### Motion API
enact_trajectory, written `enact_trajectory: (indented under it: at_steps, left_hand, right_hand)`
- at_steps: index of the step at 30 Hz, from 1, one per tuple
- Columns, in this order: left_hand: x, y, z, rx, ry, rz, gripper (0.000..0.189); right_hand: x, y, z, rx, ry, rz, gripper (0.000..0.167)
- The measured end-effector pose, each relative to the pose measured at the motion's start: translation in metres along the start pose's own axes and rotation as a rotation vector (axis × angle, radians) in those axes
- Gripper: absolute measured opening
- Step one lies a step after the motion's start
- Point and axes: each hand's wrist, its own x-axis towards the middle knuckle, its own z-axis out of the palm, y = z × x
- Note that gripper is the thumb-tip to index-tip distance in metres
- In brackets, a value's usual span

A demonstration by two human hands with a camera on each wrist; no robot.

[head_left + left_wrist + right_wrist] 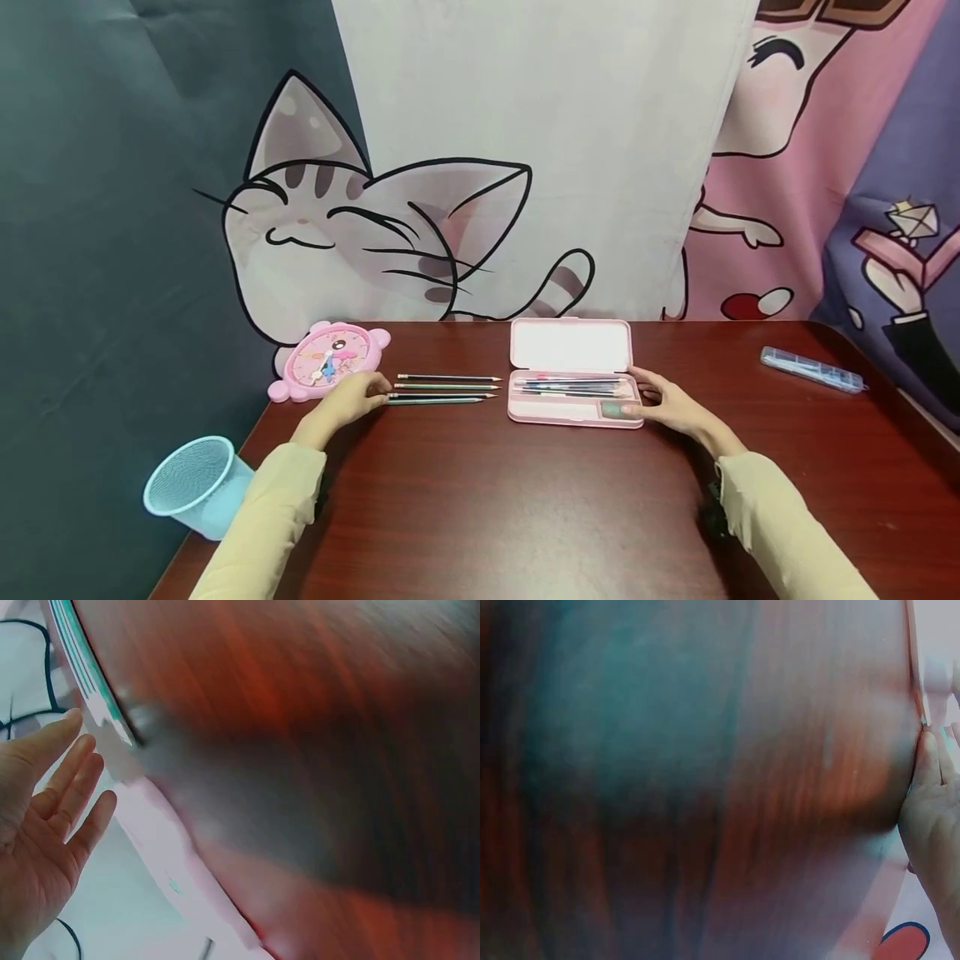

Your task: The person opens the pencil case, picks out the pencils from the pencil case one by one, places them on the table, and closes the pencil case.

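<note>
Right hand (678, 412) pinches the pencil case (572, 348); left hand (349, 400), spread loosely, could roll the pencils (450, 387) (lying unrestrained) by a stray nudge.

Up at the table's (525, 500) far left corner sits the clock (330, 365), loose pencils (450, 387) just right of it! Mid far edge, here's the case (555, 411): lid (572, 344) behind, writing tools (573, 386) in its rear section. Box (813, 368) toward the far right corner, basket (213, 508) down by the left edge!
</note>
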Motion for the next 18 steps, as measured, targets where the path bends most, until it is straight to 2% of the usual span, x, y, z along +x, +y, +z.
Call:
enact_trajectory:
  at_steps: [4,7,13,14,15,18]
  left_hand:
    - [0.015,0.023,0.008,0.045,-0.006,0.071,0.013]
    - [0.03,0.05,0.018,0.089,-0.036,0.119,0.013]
    - [0.072,0.113,0.05,0.134,-0.131,0.224,0.015]
    - [0.079,0.123,0.056,0.151,-0.148,0.226,0.016]
    - [0.091,0.125,0.068,0.166,-0.151,0.253,0.017]
    - [0.109,0.147,0.083,0.27,-0.21,0.232,0.019]
  right_hand:
    - [0.0,-0.003,-0.001,0.028,-0.02,0.017,0.076]
    - [0.001,-0.004,-0.001,0.04,-0.029,0.021,0.077]
    - [0.003,-0.004,-0.002,0.084,-0.028,0.055,0.078]
    - [0.003,-0.004,-0.002,0.09,-0.025,0.067,0.078]
    - [0.002,-0.003,-0.001,0.092,-0.025,0.067,0.078]
    - [0.002,-0.002,0.0,0.114,-0.016,0.088,0.078]
